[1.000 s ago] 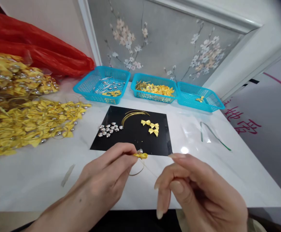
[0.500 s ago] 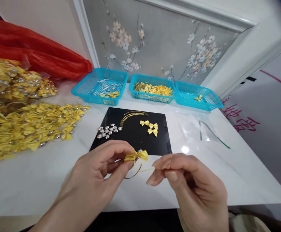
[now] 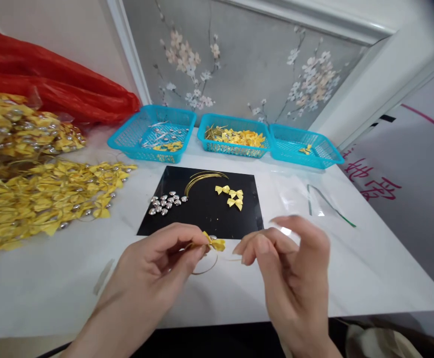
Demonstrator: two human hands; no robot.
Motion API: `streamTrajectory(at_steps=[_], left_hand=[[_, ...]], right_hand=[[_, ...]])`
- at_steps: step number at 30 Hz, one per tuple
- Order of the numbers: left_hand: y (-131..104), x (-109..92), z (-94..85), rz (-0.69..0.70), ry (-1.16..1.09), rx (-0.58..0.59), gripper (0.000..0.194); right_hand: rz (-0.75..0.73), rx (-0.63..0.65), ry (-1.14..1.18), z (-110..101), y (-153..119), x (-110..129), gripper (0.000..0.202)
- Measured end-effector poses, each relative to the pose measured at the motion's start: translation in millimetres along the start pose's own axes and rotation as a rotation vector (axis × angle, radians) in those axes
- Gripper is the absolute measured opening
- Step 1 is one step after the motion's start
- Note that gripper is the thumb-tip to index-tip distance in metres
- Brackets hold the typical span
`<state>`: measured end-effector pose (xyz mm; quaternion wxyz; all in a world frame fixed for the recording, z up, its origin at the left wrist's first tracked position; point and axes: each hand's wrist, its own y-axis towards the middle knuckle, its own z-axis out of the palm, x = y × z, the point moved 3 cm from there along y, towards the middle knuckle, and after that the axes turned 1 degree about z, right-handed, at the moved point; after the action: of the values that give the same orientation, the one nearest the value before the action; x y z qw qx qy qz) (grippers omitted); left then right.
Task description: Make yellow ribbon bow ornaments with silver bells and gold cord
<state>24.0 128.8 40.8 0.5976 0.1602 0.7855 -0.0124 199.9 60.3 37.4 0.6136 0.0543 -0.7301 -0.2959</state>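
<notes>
My left hand [image 3: 164, 278] pinches a yellow bow [image 3: 217, 244] between thumb and fingertips. A silvery bead sits at the bow, and a thin gold loop [image 3: 206, 272] hangs below it. To the right, my right hand [image 3: 286, 268] has its thumb and fingers pressed together at the end of a thin pale strand running from the bow, with the index finger raised. Behind both hands, a black mat [image 3: 202, 219] bears silver beads [image 3: 164, 204], curved gold wires [image 3: 198, 180] and several loose yellow bows [image 3: 235, 203].
Three blue baskets [image 3: 181, 119] stand along the back. Many yellow bows with beads [image 3: 53, 194] are piled at the left, before red plastic [image 3: 53, 74]. A clear bag [image 3: 291, 191] and a green strip [image 3: 331, 206] lie at the right.
My right hand has turned and its index finger has lifted. The bow has tilted and sits deeper in my left fingertips. The view has shifted slightly.
</notes>
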Motion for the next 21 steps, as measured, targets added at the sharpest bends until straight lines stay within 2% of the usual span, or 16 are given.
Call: streamTrajectory(at_steps=[4,7,10,13,17,21], left_hand=[[-3.9,9.3,0.8,-0.137,-0.157,0.042,0.014],[-8.2,12.9,3.3,-0.183,-0.221,0.069,0.011],[-12.7,15.5,3.7,-0.203,-0.211,0.099,0.020],[-16.2,17.0,0.8,-0.197,-0.180,0.099,0.023],[-16.4,8.3,4.0,-0.101,-0.092,0.099,0.023],[-11.5,-3.9,12.7,-0.019,0.019,0.007,0.021]], right_hand=[[-0.149,0.178,-0.309,7.4,-4.0,-1.5,0.027],[-0.191,0.126,-0.394,12.7,-3.9,-1.6,0.018],[-0.205,0.087,-0.467,16.7,-2.1,-1.4,0.014],[-0.172,0.106,-0.445,16.7,0.7,-1.2,0.019],[-0.040,0.148,-0.297,13.4,3.9,-1.8,0.019],[0.090,0.173,-0.206,11.9,3.8,-3.5,0.016]])
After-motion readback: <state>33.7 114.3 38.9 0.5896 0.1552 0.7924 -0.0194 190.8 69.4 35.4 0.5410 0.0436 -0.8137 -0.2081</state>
